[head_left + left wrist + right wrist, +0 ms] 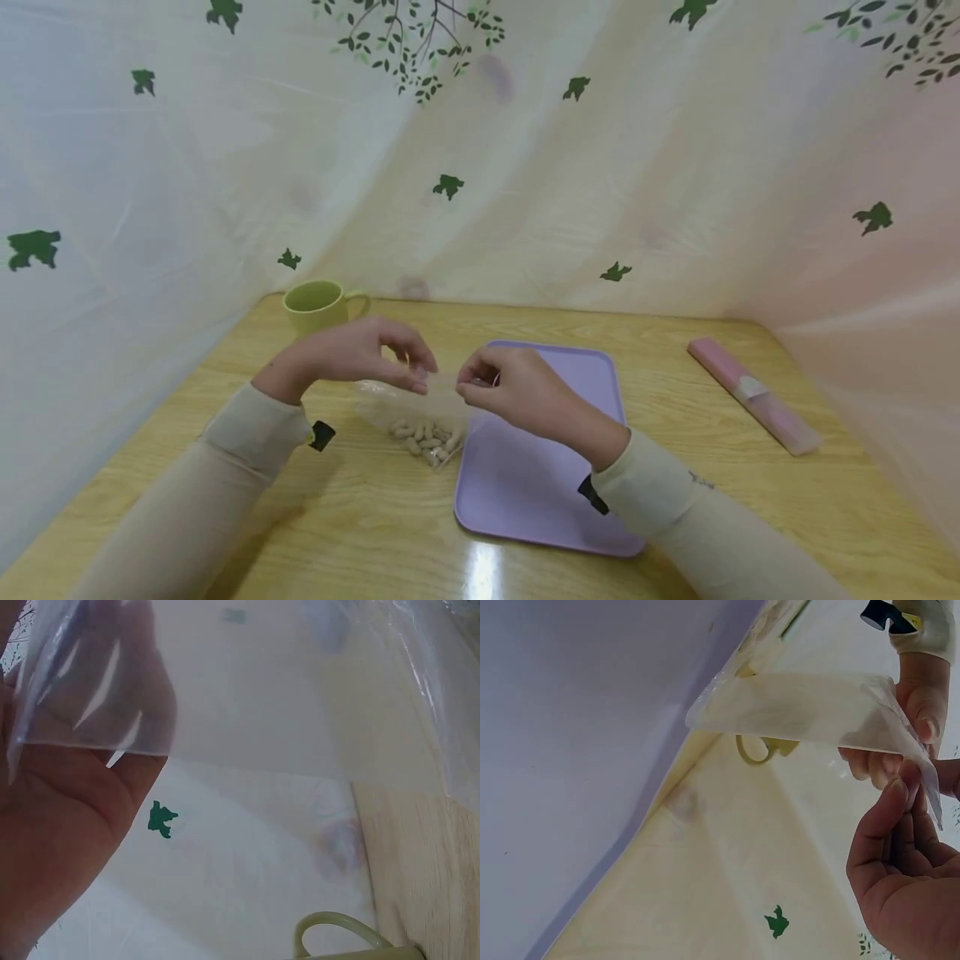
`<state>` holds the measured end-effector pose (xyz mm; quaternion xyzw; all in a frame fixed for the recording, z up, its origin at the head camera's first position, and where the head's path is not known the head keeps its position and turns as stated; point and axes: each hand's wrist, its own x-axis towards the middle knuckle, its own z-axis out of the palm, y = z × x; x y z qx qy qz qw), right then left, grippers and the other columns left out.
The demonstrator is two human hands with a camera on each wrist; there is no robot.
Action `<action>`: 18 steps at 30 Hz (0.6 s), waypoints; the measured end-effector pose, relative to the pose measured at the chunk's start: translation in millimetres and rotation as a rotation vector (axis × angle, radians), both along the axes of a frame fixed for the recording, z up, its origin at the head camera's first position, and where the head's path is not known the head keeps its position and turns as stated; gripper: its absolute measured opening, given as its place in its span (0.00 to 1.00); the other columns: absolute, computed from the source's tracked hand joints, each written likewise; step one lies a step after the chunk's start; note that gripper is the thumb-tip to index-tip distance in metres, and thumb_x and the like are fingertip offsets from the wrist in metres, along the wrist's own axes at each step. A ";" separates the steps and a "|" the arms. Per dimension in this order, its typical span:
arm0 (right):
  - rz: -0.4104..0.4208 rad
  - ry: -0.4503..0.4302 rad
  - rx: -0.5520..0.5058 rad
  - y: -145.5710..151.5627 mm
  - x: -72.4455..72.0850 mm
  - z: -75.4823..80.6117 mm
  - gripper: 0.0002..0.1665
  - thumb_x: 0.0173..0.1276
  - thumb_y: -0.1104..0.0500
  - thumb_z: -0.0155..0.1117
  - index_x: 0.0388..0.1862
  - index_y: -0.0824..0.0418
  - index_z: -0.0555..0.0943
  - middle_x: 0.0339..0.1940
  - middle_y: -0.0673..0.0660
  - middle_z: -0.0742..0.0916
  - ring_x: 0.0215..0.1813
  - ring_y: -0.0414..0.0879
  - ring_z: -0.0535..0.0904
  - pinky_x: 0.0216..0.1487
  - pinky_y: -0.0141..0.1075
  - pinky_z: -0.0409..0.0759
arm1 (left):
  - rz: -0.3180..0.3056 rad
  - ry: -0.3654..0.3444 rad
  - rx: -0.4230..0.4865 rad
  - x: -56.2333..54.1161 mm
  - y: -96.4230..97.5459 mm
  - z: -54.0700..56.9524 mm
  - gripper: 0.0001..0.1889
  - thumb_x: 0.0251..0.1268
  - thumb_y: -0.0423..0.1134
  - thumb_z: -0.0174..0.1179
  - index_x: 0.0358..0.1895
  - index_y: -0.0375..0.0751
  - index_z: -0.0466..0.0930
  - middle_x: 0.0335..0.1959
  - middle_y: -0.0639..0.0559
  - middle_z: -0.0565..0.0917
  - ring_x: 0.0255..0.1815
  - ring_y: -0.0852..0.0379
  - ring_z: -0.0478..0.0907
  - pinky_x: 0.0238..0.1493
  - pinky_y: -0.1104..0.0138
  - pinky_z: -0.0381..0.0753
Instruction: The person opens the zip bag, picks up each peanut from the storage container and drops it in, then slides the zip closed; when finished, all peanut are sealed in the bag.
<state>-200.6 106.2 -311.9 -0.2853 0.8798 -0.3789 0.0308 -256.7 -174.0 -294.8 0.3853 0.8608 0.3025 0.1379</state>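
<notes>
A clear plastic bag [378,402] [255,690] [795,712] hangs between the hands, its lower part on the wooden table. Pale things that look like unshelled peanuts [426,439] lie at its bottom. My left hand [367,354] [75,795] holds the upper edge of the bag between thumb and fingers; film covers those fingers in the left wrist view. With thumb and fingertips, my right hand [521,392] [904,862] pinches the bag's other upper corner, above the purple tray [536,496].
Behind the left hand stands a yellow-green mug [315,307], handle to the right. A rolled or folded pink bundle [750,396] with a whitish band lies at the right of the table [360,525]. A pale curtain [525,208] with leaf prints surrounds the table.
</notes>
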 end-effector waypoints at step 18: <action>0.044 -0.065 -0.057 -2.8 -2.2 -3.8 0.11 0.78 0.49 0.69 0.50 0.53 0.89 0.40 0.49 0.90 0.40 0.40 0.83 0.41 0.33 0.85 | 0.008 0.016 0.023 12.9 8.4 8.2 0.06 0.72 0.48 0.72 0.47 0.58 0.91 0.46 0.62 0.91 0.50 0.58 0.87 0.53 0.61 0.90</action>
